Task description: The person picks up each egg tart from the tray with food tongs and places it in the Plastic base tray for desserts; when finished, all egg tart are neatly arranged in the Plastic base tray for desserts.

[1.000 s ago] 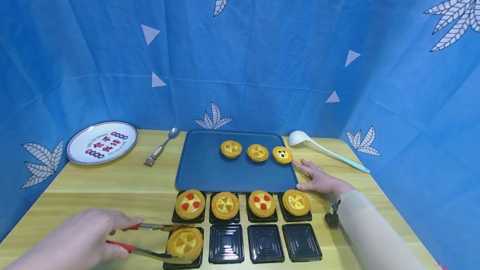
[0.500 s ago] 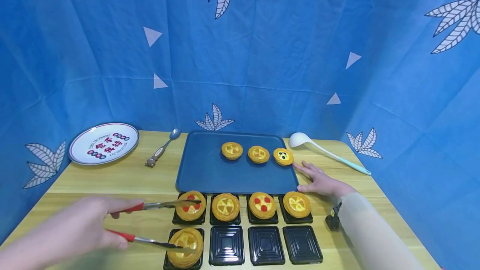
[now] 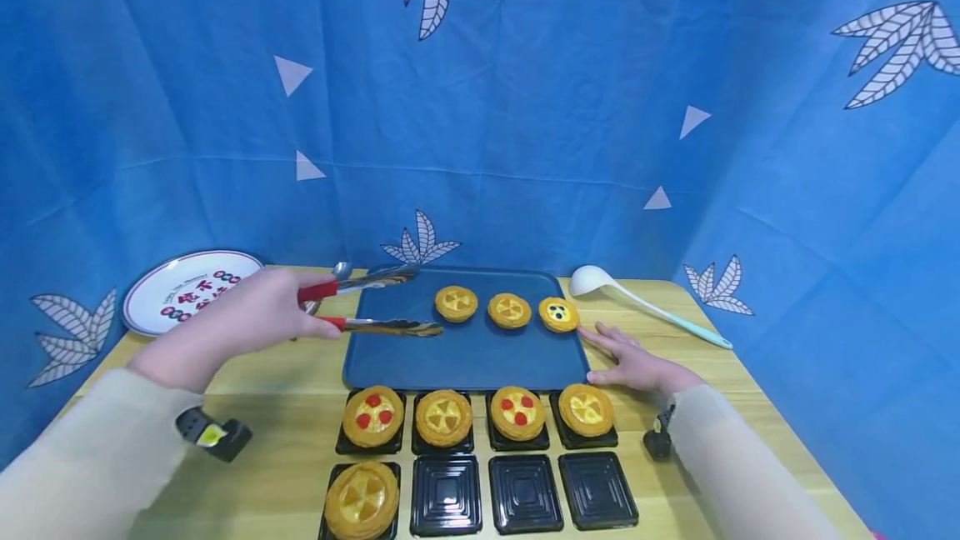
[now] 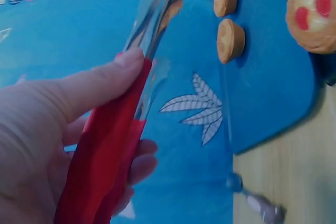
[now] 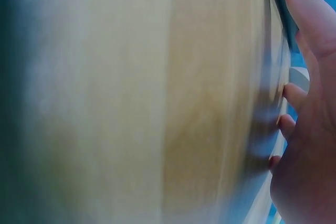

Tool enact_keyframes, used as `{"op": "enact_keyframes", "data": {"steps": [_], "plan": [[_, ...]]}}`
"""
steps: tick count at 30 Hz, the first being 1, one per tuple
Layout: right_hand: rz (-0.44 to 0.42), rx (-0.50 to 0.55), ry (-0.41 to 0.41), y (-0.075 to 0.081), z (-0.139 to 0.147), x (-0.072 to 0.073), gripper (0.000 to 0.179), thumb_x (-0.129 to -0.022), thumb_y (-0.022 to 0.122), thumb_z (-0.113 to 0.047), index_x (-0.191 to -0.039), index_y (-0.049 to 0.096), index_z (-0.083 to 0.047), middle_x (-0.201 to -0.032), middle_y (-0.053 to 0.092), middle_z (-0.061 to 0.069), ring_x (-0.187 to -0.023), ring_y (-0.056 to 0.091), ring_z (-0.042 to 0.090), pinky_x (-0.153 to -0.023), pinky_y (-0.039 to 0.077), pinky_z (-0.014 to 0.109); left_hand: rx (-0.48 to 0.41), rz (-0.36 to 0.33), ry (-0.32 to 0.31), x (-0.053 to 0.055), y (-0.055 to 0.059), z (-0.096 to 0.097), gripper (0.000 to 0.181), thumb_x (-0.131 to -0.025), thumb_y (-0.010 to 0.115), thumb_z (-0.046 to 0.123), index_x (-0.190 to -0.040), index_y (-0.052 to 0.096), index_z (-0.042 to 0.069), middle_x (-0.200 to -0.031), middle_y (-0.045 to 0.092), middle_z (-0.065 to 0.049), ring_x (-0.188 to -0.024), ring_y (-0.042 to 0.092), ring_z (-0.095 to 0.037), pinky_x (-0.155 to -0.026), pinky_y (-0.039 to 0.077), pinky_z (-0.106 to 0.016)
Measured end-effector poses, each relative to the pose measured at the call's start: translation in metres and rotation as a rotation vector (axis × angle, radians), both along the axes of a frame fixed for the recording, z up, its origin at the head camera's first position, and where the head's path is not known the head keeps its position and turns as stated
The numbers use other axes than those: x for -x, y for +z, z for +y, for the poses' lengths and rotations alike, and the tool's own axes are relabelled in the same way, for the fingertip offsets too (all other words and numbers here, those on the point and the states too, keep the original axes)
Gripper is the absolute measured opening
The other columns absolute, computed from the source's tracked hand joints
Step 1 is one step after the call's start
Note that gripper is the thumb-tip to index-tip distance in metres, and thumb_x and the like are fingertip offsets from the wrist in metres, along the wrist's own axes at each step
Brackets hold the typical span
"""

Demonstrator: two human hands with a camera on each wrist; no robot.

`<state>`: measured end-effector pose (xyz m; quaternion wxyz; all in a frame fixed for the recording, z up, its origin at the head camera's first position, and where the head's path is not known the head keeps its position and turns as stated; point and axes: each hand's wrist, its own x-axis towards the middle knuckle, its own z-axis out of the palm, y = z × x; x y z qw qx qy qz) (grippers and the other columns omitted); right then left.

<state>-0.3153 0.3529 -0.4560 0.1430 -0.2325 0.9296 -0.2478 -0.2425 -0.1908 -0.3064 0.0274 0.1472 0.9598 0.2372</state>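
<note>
Left hand (image 3: 273, 311): grip grasping red-handled metal tongs (image 3: 390, 327), tips parted above the dark-blue rectangular tray (image 3: 465, 359). On the tray, the leftmost round golden tart (image 3: 456, 303) lies ungripped; good practice appears to be straddling its crust evenly, then squeezing lightly. Right hand (image 3: 632, 363): grip holding nothing, fingers extended at the tray's right edge.

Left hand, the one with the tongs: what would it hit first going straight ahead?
The tongs in the left hand would likely meet the leftmost tart on the blue tray first; their height is unclear.
</note>
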Motion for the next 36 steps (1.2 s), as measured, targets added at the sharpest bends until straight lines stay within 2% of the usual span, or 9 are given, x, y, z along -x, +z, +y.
{"op": "enact_keyframes", "data": {"steps": [3,6,9,12,17,23,36], "plan": [[-0.007,-0.009,-0.014,0.002,-0.002,0.002,0.088,-0.089,0.07,-0.048,-0.158,0.023,-0.02,-0.16,0.001,0.027,-0.142,-0.004,0.054,-0.103,-0.003,0.074,0.019,-0.033,0.024,0.027,-0.005,0.017,0.087,-0.075,0.086,0.045,-0.139,0.053,-0.003,-0.13,0.058,-0.025,-0.105,0.059,-0.036,-0.082,0.052,-0.048],[-0.006,-0.021,-0.025,0.003,-0.005,0.003,0.088,-0.089,0.07,-0.047,-0.158,0.024,-0.018,-0.16,0.002,0.025,-0.143,-0.003,0.052,-0.105,-0.003,0.072,0.041,-0.063,0.042,0.051,-0.014,0.032,0.084,-0.076,0.086,0.042,-0.138,0.053,-0.004,-0.134,0.056,-0.024,-0.115,0.054,-0.039,-0.091,0.048,-0.053],[-0.01,-0.02,-0.023,0.003,-0.006,0.004,0.088,-0.089,0.071,-0.045,-0.158,0.025,-0.015,-0.16,0.002,0.026,-0.142,-0.003,0.052,-0.106,-0.003,0.071,0.052,-0.078,0.056,0.069,-0.025,0.044,0.083,-0.075,0.087,0.038,-0.136,0.054,-0.007,-0.133,0.056,-0.024,-0.114,0.055,-0.038,-0.093,0.047,-0.053],[-0.017,-0.016,-0.024,0.003,-0.006,0.003,0.088,-0.089,0.072,-0.044,-0.157,0.025,-0.014,-0.16,0.002,0.027,-0.142,-0.003,0.053,-0.105,-0.003,0.072,0.033,-0.097,0.083,0.079,-0.036,0.054,0.082,-0.075,0.087,0.036,-0.136,0.054,-0.007,-0.136,0.055,-0.023,-0.113,0.055,-0.036,-0.095,0.046,-0.052],[-0.022,-0.016,-0.028,0.002,-0.007,0.0,0.089,-0.089,0.071,-0.046,-0.158,0.025,-0.016,-0.16,0.002,0.026,-0.142,-0.003,0.052,-0.105,-0.003,0.071,-0.001,-0.122,0.107,0.083,-0.052,0.064,0.077,-0.076,0.088,0.033,-0.135,0.056,-0.004,-0.133,0.057,-0.022,-0.105,0.057,-0.033,-0.09,0.05,-0.049],[-0.034,-0.004,-0.035,0.002,-0.007,-0.001,0.088,-0.088,0.07,-0.047,-0.158,0.025,-0.019,-0.16,0.002,0.026,-0.142,-0.004,0.052,-0.105,-0.003,0.072,0.007,-0.109,0.106,0.081,-0.063,0.07,0.068,-0.079,0.086,0.03,-0.133,0.06,-0.002,-0.131,0.059,-0.019,-0.106,0.058,-0.033,-0.091,0.049,-0.05],[-0.014,-0.029,-0.038,0.001,-0.004,-0.002,0.087,-0.089,0.07,-0.046,-0.158,0.025,-0.017,-0.16,0.003,0.026,-0.143,-0.002,0.052,-0.106,-0.001,0.072,0.023,-0.091,0.105,0.078,-0.061,0.073,0.059,-0.084,0.082,0.029,-0.132,0.062,0.001,-0.128,0.061,-0.018,-0.111,0.058,-0.034,-0.092,0.048,-0.052]]}}
